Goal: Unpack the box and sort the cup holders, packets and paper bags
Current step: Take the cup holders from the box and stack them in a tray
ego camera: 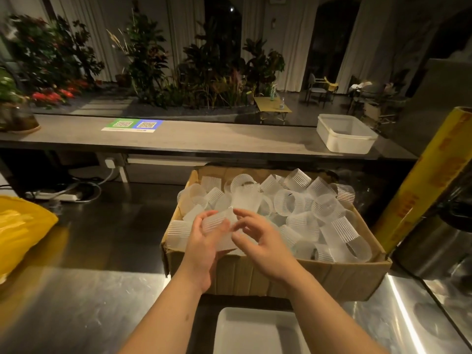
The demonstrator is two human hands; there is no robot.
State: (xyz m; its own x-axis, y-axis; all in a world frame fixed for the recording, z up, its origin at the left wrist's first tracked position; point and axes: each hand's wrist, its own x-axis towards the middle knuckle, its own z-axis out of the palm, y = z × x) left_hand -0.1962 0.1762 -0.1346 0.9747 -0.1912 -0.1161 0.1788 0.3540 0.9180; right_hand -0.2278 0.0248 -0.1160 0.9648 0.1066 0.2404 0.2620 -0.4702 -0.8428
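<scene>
— Where to find the cup holders point(293, 205)?

— Heaped loose inside the cardboard box point(281, 274), filling it to the brim. One ribbed sleeve point(217, 222) held just above the box's near-left corner, gripped by the left hand point(204, 241) with fingers curled round its side.

— And the right hand point(260, 238)?

— Hovering at the sleeve's open end, fingers loosely spread, thumb and forefinger either side of the rim. Pinching or only close by: cannot tell.

— Handling?

— Probably very light, judging by the thin translucent plastic. Likely springy rather than stiff, so easy to squash out of round. Good grip expected from the ribbing; inside perhaps slippery. Best taken across the ribbed wall with a gentle curl of the fingers, or by the rim between thumb and forefinger. No hard squeezing.

— Somewhere to put them?

— A white tray point(255, 333) just in front of the box, on the near side. A white tub point(344, 134) beyond the box, on the far counter. A yellow bag point(20, 231) well to the box's left. No packets or paper bags seen; possibly buried under the sleeves.

— Anything to read?

— Nothing legible on the box. Two QR codes on a green-and-blue card point(132, 125) beyond the box to the left, small print too tiny to make out. Red lettering down the yellow roll point(421, 190) right of the box, blurred and unreadable.
</scene>
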